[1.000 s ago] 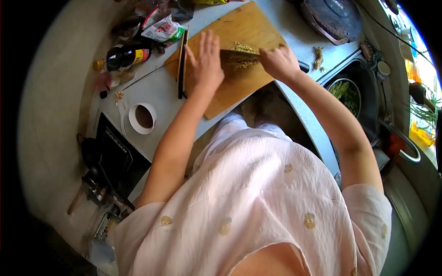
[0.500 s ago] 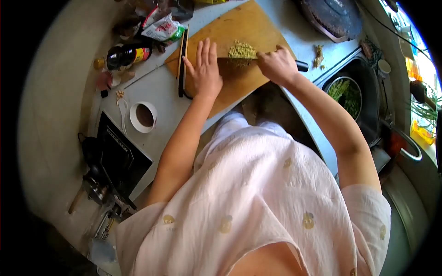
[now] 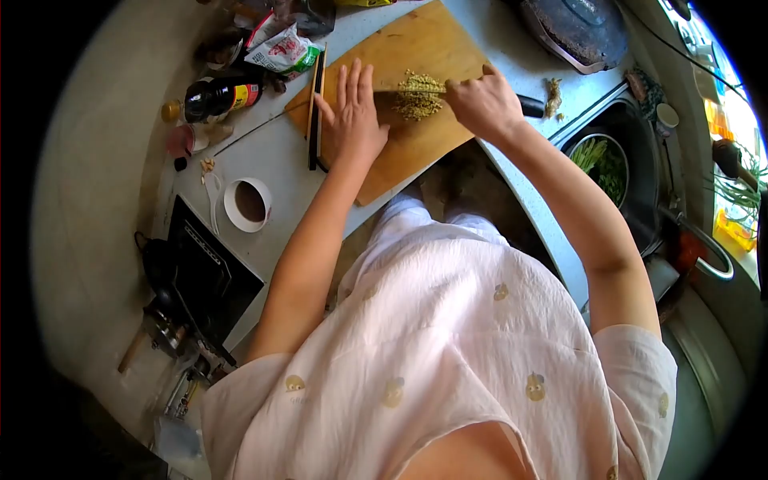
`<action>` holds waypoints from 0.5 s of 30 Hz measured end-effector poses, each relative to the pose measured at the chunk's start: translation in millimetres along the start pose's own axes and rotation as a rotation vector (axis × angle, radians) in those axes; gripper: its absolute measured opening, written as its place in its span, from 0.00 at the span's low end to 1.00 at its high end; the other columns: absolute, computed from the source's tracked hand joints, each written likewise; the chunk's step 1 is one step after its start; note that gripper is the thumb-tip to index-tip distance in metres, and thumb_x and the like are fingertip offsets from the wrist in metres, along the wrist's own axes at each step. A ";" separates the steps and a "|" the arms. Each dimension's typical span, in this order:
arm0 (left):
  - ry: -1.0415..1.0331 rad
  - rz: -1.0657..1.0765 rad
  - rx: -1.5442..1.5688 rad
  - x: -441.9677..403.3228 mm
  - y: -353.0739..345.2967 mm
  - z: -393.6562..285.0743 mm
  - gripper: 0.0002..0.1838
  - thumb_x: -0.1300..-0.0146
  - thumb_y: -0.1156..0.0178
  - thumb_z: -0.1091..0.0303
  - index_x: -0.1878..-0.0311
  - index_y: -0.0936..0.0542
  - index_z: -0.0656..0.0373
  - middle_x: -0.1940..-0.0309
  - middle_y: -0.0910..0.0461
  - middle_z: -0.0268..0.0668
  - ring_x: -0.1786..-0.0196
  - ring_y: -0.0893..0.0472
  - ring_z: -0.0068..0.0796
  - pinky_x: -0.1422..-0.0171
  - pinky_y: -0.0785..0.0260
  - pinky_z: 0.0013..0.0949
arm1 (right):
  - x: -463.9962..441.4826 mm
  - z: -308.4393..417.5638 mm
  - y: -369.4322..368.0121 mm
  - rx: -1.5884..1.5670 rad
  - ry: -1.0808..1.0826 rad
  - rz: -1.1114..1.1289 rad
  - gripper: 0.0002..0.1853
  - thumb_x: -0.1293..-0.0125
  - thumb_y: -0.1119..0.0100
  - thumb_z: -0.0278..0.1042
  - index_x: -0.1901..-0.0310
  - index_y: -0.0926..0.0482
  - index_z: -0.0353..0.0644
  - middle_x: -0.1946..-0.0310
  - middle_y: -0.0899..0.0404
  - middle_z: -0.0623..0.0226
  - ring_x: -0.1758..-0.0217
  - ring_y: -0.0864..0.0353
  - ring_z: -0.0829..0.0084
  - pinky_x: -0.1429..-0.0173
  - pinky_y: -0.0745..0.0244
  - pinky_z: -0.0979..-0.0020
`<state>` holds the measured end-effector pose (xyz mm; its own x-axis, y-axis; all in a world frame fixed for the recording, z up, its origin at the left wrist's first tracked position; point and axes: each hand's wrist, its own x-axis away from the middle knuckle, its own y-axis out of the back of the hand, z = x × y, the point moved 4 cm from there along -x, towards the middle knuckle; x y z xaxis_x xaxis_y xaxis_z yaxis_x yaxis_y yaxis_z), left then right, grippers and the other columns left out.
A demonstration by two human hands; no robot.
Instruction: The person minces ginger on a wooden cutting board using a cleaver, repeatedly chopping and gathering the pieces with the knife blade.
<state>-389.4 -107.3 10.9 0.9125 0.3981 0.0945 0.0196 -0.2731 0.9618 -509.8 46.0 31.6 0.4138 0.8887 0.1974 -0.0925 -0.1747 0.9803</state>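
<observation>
My right hand point(image 3: 485, 104) is closed around a kitchen knife point(image 3: 531, 106), its black handle sticking out to the right. The narrow line of the blade runs left across a pile of finely chopped, yellow-green bits point(image 3: 418, 106) on the wooden cutting board point(image 3: 436, 40). My left hand point(image 3: 354, 116) is open, palm down and fingers stretched, over the left part of the board at the blade's far end. Whether its palm presses on the blade tip is hidden. A pair of dark, stick-like pieces point(image 3: 317, 112) lies along the board's left edge, beside my left thumb.
Left of the board are a dark sauce bottle point(image 3: 224, 98), a white and green packet point(image 3: 286, 53), a cup of brown liquid point(image 3: 250, 205) and a white spoon point(image 3: 214, 200). To the right, a sink point(image 3: 640, 144) holds a bowl of greens point(image 3: 602, 166). A dark lidded pan point(image 3: 578, 32) stands behind.
The knife and my right hand have shifted slightly away from my body, and the blade's angle differs. The chopped bits look more spread out. My left hand has moved a little, its thumb further out.
</observation>
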 end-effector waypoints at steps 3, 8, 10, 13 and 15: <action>-0.117 -0.115 -0.120 -13.8 -10.8 -22.3 0.59 0.55 0.22 0.66 0.23 0.49 0.47 0.20 0.53 0.30 0.18 0.57 0.36 0.22 0.74 0.72 | 12.8 -24.5 -37.5 -0.136 -0.042 -0.186 0.07 0.34 0.46 0.38 0.66 0.20 0.48 0.81 0.18 0.65 0.78 0.19 0.62 0.55 0.27 0.63; -0.029 -0.063 -0.110 -20.1 -18.3 -4.2 0.58 0.56 0.22 0.69 0.24 0.47 0.46 0.20 0.53 0.30 0.18 0.56 0.36 0.22 0.73 0.72 | -0.5 -18.5 -18.3 -0.135 -0.035 -0.124 0.07 0.36 0.44 0.39 0.67 0.19 0.50 0.80 0.18 0.62 0.74 0.17 0.58 0.49 0.26 0.58; -0.078 -0.049 -0.069 -21.8 -12.2 0.2 0.57 0.56 0.22 0.68 0.24 0.47 0.46 0.20 0.53 0.30 0.18 0.56 0.37 0.22 0.73 0.73 | -2.1 -13.6 -16.7 -0.086 -0.041 -0.036 0.08 0.35 0.44 0.40 0.66 0.20 0.48 0.80 0.18 0.62 0.73 0.16 0.60 0.49 0.27 0.60; -0.108 -0.022 -0.050 -11.5 -5.9 -22.8 0.57 0.56 0.22 0.68 0.24 0.47 0.47 0.20 0.53 0.30 0.18 0.56 0.36 0.22 0.71 0.72 | 18.9 -21.4 -44.2 -0.147 -0.069 -0.169 0.09 0.36 0.43 0.41 0.64 0.21 0.46 0.80 0.18 0.64 0.73 0.16 0.64 0.51 0.27 0.63; -0.059 -0.023 -0.023 -3.3 -2.0 -26.1 0.57 0.55 0.22 0.67 0.24 0.48 0.46 0.20 0.53 0.29 0.18 0.56 0.36 0.21 0.70 0.70 | 19.1 -21.7 -52.9 -0.122 -0.038 -0.142 0.06 0.39 0.42 0.38 0.64 0.22 0.48 0.80 0.18 0.65 0.73 0.16 0.65 0.52 0.27 0.63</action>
<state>-403.1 -85.3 15.4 0.9345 0.3515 0.0571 0.0326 -0.2441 0.9692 -516.7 81.4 -16.7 0.4641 0.8838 0.0594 -0.1385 0.0061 0.9903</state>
